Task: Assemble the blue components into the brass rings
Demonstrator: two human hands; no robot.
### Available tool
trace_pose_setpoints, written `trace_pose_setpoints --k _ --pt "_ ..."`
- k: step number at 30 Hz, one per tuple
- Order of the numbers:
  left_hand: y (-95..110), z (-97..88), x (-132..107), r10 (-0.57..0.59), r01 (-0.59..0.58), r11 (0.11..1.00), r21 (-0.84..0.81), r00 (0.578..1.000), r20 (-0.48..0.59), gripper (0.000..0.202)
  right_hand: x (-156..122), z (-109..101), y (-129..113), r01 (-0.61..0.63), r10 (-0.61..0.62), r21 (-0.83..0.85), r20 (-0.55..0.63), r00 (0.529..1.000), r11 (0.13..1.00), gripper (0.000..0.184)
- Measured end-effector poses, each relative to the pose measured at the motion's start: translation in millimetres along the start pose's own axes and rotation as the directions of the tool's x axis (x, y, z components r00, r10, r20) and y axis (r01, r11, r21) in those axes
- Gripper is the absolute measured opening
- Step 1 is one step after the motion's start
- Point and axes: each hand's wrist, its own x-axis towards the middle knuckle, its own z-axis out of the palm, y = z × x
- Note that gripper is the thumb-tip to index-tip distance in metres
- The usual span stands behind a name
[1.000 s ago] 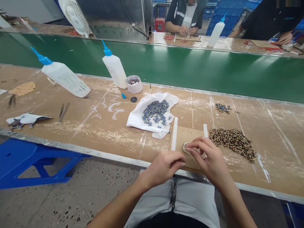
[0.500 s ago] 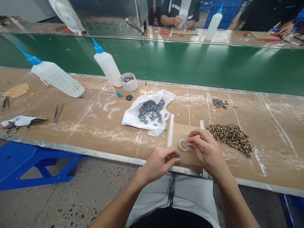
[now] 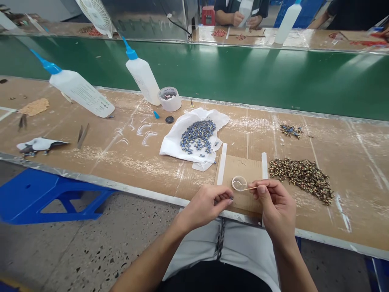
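Note:
My right hand (image 3: 276, 207) pinches a thin wooden toothpick (image 3: 251, 188), its tip reaching the right rim of a small round clear dish (image 3: 233, 187). The dish lies on a cardboard pad (image 3: 243, 166) with white tape strips on both sides. Left of and nearer me than the dish, my left hand (image 3: 209, 202) has thumb and fingers closed on a tiny bluish piece (image 3: 231, 198), mostly hidden by the fingertips. Beyond it, many small blue pieces (image 3: 199, 136) lie on a crumpled white sheet (image 3: 170, 142). A heap of dark, multicoloured small pieces (image 3: 300, 178) sits beyond my right hand.
A smaller pile (image 3: 291, 130) lies at the back right. Two blue-tipped bottles (image 3: 82, 93) and a tape roll (image 3: 172, 101) stand at the back left; tweezers (image 3: 82, 136) lie nearer. A green belt (image 3: 227, 73) runs behind. Other people's hands (image 3: 238, 19) work across it.
My right hand has drawn back to the right and turned, and the toothpick between its fingers now shows. My left hand stays closed near the dish. The view has shifted slightly.

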Motion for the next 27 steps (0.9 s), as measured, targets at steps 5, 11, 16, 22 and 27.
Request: trace_pose_setpoints --k 5,11,16,22,27 --pt "-2.1 4.1 0.6 0.045 -0.044 0.998 0.05 0.999 -0.018 0.009 -14.1 5.8 5.9 0.051 -0.051 0.007 0.002 0.999 0.999 0.012" --pt "-5.7 8.6 2.6 0.079 -0.076 0.993 0.092 0.997 -0.028 0.008 -18.2 6.7 11.7 0.074 -0.074 -0.004 0.023 0.997 0.997 0.008" --pt "-5.3 8.3 3.9 0.082 -0.08 0.99 0.119 0.997 -0.012 0.008 -18.1 7.5 11.1 0.07 -0.069 -0.017 0.031 0.997 0.997 0.007" --pt "-3.4 7.2 4.3 0.09 -0.089 0.987 0.133 0.996 0.003 0.009 -18.4 7.7 11.2 0.086 -0.084 -0.031 0.075 0.994 0.996 0.006" --pt "-4.6 7.6 4.4 0.114 -0.112 0.987 0.117 0.993 -0.009 0.01 -20.0 6.0 12.8 0.128 -0.127 -0.012 0.075 0.989 0.992 0.007"
